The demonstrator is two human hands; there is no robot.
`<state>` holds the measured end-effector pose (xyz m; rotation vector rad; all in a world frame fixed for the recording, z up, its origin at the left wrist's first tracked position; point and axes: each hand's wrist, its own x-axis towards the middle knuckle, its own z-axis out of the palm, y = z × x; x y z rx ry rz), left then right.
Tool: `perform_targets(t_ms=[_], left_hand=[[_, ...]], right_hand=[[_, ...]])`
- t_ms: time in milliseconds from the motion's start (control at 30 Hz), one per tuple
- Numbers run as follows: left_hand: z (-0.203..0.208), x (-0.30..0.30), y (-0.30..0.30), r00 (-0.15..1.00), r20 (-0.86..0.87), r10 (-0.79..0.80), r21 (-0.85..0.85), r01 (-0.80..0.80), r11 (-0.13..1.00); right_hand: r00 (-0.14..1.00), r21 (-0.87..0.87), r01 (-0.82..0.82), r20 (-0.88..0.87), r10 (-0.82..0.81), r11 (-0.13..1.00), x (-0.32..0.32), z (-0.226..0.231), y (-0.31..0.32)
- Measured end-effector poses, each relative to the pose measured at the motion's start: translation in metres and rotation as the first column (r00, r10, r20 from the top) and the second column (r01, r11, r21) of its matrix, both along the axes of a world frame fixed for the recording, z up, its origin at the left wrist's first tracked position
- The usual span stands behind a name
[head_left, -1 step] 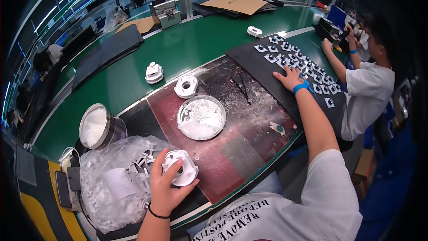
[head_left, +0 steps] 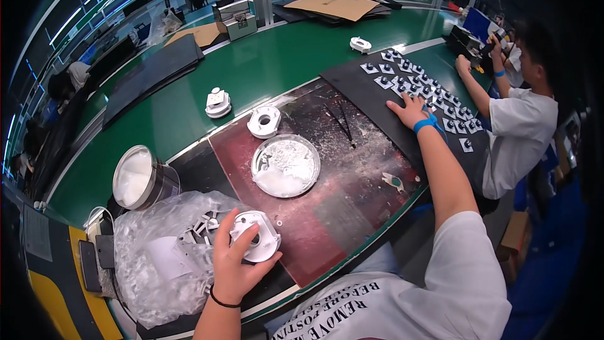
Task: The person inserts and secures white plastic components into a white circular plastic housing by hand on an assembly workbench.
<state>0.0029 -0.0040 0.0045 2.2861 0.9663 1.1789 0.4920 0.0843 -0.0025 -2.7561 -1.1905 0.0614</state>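
Note:
My left hand (head_left: 234, 271) grips a white round plastic housing (head_left: 263, 237) with a central hole, thumb and fingers at its edges, just above the near side of the work surface. Out at the far right, my right hand (head_left: 412, 111) lies over a black mat (head_left: 371, 104), thumb and fingers apart. Its fingertips touch or nearly touch several small square pieces with black round centres (head_left: 418, 80), laid out in rows. Whether one is under the fingers is hidden. A similar white housing (head_left: 263, 122) rests beyond a round dish (head_left: 286, 167) of white paste or powder.
Left of the dish stand a tilted tub (head_left: 133, 179) and a clear plastic bag (head_left: 163, 264) with grey parts. Black tweezers (head_left: 343, 126) lie on the stained surface. White assemblies (head_left: 218, 103) sit on the green bench (head_left: 283, 56). A co-worker (head_left: 522, 113) works at the right.

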Motion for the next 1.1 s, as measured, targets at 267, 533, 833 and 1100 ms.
perform_targets(t_ms=[267,533,833,1100], left_hand=[[0.008,0.003,0.001,0.999,-0.032,0.004,0.018,-0.003,1.0],[-0.009,-0.005,0.009,0.998,0.045,0.039,0.051,-0.041,0.998],[-0.004,-0.003,0.009,0.991,0.09,0.094,0.127,-0.105,0.986],[-0.003,-0.007,0.011,0.994,-0.055,0.098,0.26,-0.08,0.962]], right_hand=[[0.931,0.768,-0.042,-0.202,0.305,0.639,0.02,-0.024,-0.004],[-0.025,0.751,-0.144,-0.654,0.756,0.644,-0.214,0.06,-0.044],[-0.343,0.603,-0.42,-0.797,0.497,0.679,-0.305,0.047,-0.049],[-0.252,0.685,-0.475,-0.707,0.661,0.552,-0.303,0.035,-0.054]])
